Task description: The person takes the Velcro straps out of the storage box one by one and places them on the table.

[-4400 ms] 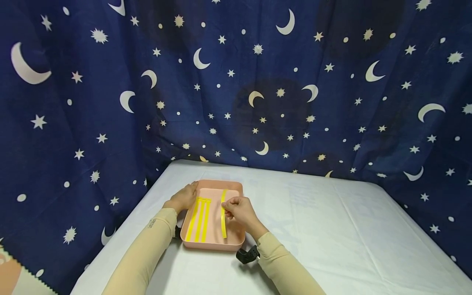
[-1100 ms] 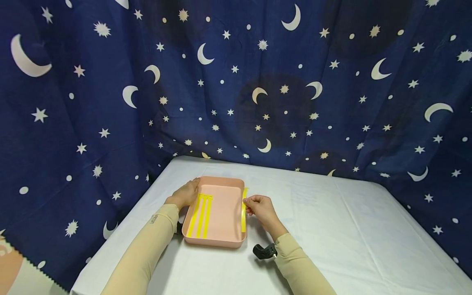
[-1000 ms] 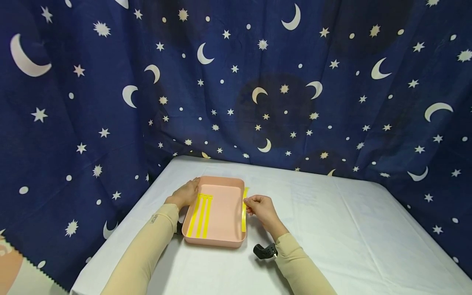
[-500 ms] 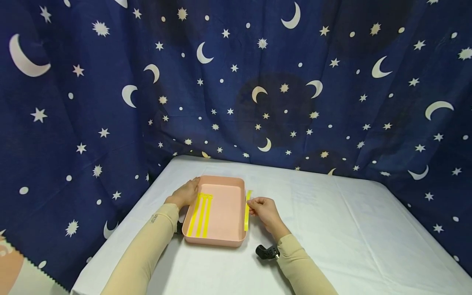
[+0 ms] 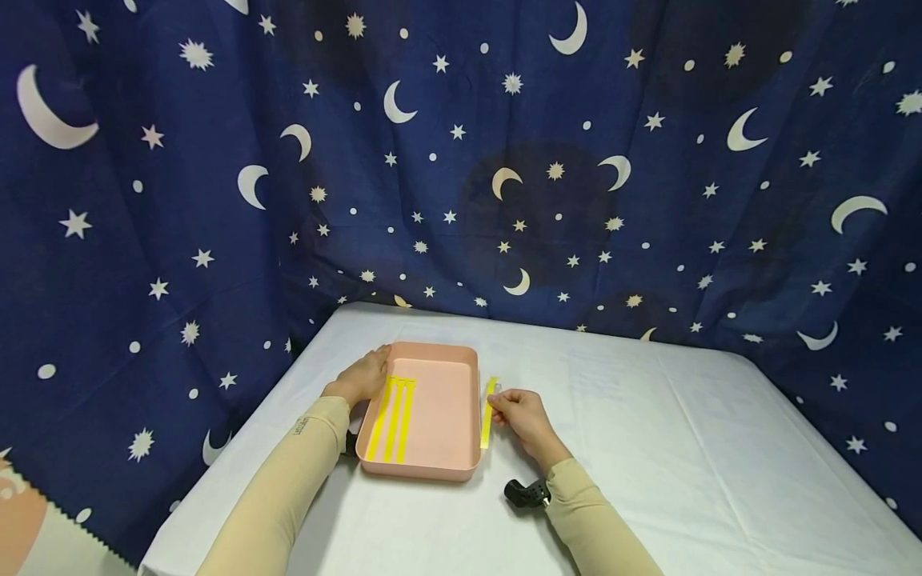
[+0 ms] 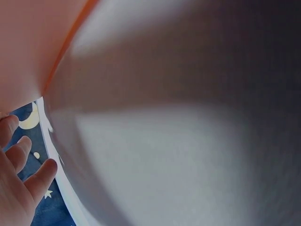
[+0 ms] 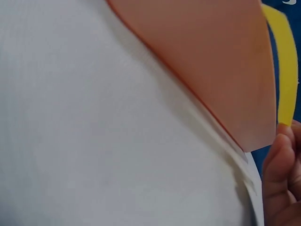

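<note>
At the far left, the dark blue curtain (image 5: 180, 144) with pale moons and stars hangs down past the edge of the desk (image 5: 684, 464), and runs on behind it to the right. My left sleeve (image 5: 277, 496), beige with small dark lettering near the cuff, leads up to my left hand (image 5: 360, 378). That hand rests against the left side of the pink tray (image 5: 446, 424), toward its far end, with the fingers loosely extended and spread; the left wrist view shows three fingertips beside the tray's outer wall. The tray lies flat on the white cloth covering the desk. Inside it, along the left part of its floor, three yellow strips (image 5: 394, 424) run side by side, lengthwise, just apart. Just outside the tray's right wall is a single yellow strip (image 5: 487, 424), over the desk; I cannot tell whether it touches the wall. My right hand (image 5: 526, 418) pinches it between thumb and fingers, and in the right wrist view it curves away from my fingertips. A black device (image 5: 524, 494) sits beside my right sleeve (image 5: 594, 520) at the cuff.
</note>
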Available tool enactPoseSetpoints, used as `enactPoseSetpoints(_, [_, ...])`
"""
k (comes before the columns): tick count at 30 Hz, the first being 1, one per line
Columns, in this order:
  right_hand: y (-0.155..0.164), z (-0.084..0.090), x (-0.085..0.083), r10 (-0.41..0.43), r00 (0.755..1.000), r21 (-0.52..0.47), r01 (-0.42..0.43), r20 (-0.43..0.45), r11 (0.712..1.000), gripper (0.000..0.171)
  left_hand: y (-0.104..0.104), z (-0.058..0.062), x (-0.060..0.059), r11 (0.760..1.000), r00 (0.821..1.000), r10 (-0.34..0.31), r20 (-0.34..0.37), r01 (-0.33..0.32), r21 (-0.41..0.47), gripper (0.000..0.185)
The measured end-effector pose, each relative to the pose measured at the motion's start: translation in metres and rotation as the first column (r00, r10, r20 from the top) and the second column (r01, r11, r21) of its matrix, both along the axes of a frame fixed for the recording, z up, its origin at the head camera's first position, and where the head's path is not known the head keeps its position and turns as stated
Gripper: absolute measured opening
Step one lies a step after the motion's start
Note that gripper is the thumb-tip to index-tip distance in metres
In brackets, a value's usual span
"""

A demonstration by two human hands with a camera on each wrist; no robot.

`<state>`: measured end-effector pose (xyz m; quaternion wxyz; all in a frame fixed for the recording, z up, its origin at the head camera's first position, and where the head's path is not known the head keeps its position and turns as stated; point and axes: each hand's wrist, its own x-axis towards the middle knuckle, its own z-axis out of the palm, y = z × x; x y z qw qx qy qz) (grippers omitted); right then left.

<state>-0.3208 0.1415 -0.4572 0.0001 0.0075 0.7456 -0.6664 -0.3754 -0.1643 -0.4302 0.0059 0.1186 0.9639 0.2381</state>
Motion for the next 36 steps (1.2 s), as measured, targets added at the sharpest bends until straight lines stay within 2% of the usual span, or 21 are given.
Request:
enactPoseSetpoints(8, [0.0019,-0.0036,-0.0005,0.015,1.0,-0.004,-0.015,0.013,1.0,0.014,0.0002,0.0,0.0001,1.0,1.0,-0.002,0.004,0.002,-0.002,0.053])
enactPoseSetpoints(17, [0.0014,0.0,0.0015,0.034,0.999,0.02,-0.035,0.039,0.999,0.013,0.0007,-0.0004,-0.0001,1.0,0.999,0.016,0.028,-0.016,-0.005,0.054])
enactPoseSetpoints(27, [0.0043,0.0007,0.0013,0.039,0.996,0.049,-0.043,0.081,0.998,0.014,-0.0002,-0.0013,-0.0002,1.0,1.0,0.002,0.017,-0.001,-0.008,0.053])
enactPoseSetpoints(36, [0.0013,0.0038,0.0017,0.04,0.995,0.147,-0.053,0.089,0.988,0.015,0.0,-0.0001,-0.0002,1.0,1.0,0.011,0.018,-0.011,-0.012,0.054])
